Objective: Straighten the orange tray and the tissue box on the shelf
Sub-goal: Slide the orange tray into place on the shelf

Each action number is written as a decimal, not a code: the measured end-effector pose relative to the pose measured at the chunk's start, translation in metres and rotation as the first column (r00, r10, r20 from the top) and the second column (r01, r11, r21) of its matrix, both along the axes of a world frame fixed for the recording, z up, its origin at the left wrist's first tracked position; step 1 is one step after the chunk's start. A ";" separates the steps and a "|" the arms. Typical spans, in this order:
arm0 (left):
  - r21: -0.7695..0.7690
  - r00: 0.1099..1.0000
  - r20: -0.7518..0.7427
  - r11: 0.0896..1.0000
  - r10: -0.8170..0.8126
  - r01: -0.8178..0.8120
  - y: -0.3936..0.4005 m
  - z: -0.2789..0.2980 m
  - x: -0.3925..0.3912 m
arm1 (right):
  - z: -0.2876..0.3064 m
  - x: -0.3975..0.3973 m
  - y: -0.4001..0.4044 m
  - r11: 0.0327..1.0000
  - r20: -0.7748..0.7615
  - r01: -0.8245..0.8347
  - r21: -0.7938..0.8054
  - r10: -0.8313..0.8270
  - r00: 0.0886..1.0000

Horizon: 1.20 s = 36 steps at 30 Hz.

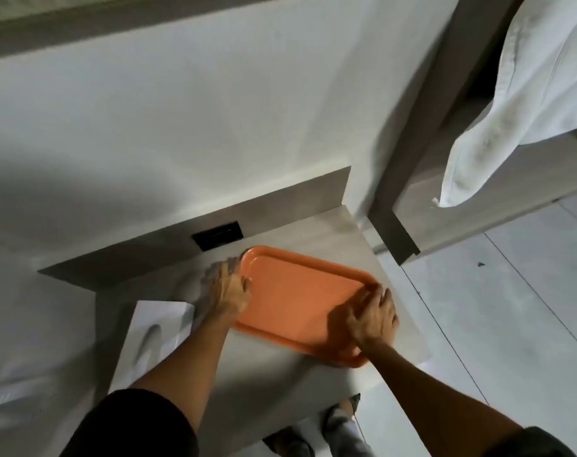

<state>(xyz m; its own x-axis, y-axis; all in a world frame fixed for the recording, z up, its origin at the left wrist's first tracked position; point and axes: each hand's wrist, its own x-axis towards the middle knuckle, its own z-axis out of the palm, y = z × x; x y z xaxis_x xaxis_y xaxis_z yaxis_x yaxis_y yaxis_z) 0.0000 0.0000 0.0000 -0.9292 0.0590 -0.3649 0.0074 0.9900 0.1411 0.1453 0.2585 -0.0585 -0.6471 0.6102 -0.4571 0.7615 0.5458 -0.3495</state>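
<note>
The empty orange tray (297,298) lies at a slant on the pale wooden shelf (346,235). My left hand (229,286) grips its left short edge, fingers curled over the rim. At the tray's right near corner, my right hand (374,319) holds the rim with its fingers lying on it. The white tissue box (155,338) sits to the left of the tray, beside my left forearm, also turned at an angle, with its oval slot facing up.
A black socket panel (218,235) sits in the shelf's raised back strip, just behind the tray. To the right stands a wooden bed frame (412,159) with a white pillow (518,103) hanging over it. Tiled floor (495,308) lies right of the shelf.
</note>
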 end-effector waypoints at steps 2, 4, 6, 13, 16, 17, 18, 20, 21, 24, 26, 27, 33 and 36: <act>-0.005 0.987 0.029 0.987 0.160 -0.160 0.000 -0.006 0.000 | -0.004 0.010 0.005 0.990 -0.041 0.133 -0.044 -0.135 0.990; 0.025 0.954 0.074 0.956 0.291 -0.293 -0.001 -0.013 -0.001 | -0.012 0.020 0.010 0.977 -0.091 0.199 -0.072 -0.205 0.975; 0.069 0.939 0.103 0.939 0.328 -0.336 0.001 -0.013 0.000 | -0.015 0.019 0.017 0.967 -0.088 0.231 -0.112 -0.241 0.967; 0.212 0.869 0.097 0.843 0.485 -0.494 -0.021 -0.030 0.016 | -0.019 -0.012 0.020 0.967 -0.119 0.226 -0.122 -0.240 0.963; 0.322 0.746 0.107 0.687 0.658 -0.652 -0.030 -0.035 0.028 | -0.018 -0.033 0.023 0.975 -0.154 0.169 -0.147 -0.191 0.969; 0.365 0.691 0.104 0.619 0.715 -0.696 -0.033 -0.036 0.031 | -0.016 -0.042 0.023 0.976 -0.172 0.145 -0.160 -0.173 0.970; 0.403 0.645 0.098 0.562 0.758 -0.722 -0.035 -0.035 0.034 | -0.015 -0.052 0.022 0.979 -0.188 0.116 -0.168 -0.148 0.971; 0.418 0.606 0.090 0.522 0.791 -0.744 -0.039 -0.033 0.041 | -0.012 -0.072 0.023 0.986 -0.212 0.050 -0.156 -0.082 0.974; 0.397 0.620 0.066 0.550 0.782 -0.735 -0.041 -0.033 0.046 | -0.010 -0.082 0.023 0.989 -0.215 0.021 -0.149 -0.053 0.975; 0.390 0.627 0.024 0.570 0.778 -0.723 -0.047 -0.037 0.056 | -0.010 -0.109 0.022 0.986 -0.228 -0.059 -0.155 0.022 0.973; 0.399 0.629 0.013 0.573 0.777 -0.716 -0.050 -0.043 0.059 | -0.011 -0.120 0.022 0.981 -0.234 -0.086 -0.172 0.044 0.971; 0.408 0.627 0.007 0.571 0.779 -0.713 -0.050 -0.047 0.061 | -0.013 -0.124 0.022 0.980 -0.233 -0.094 -0.177 0.051 0.971; 0.485 0.567 -0.016 0.502 0.824 -0.716 -0.045 -0.061 0.064 | -0.019 -0.131 0.030 0.971 -0.226 -0.127 -0.203 0.080 0.971; 0.494 0.602 -0.008 0.527 0.799 -0.692 -0.048 -0.070 0.065 | -0.019 -0.130 0.033 0.967 -0.247 -0.122 -0.223 0.065 0.967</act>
<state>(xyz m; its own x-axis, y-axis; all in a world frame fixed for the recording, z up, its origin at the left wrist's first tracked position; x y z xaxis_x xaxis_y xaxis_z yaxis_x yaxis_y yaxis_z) 0.0653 -0.0479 -0.0703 -0.7455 -0.6045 -0.2807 -0.6244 0.4861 0.6115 0.0154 0.2915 -0.0772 -0.8026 0.4358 -0.4074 0.5914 0.4916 -0.6392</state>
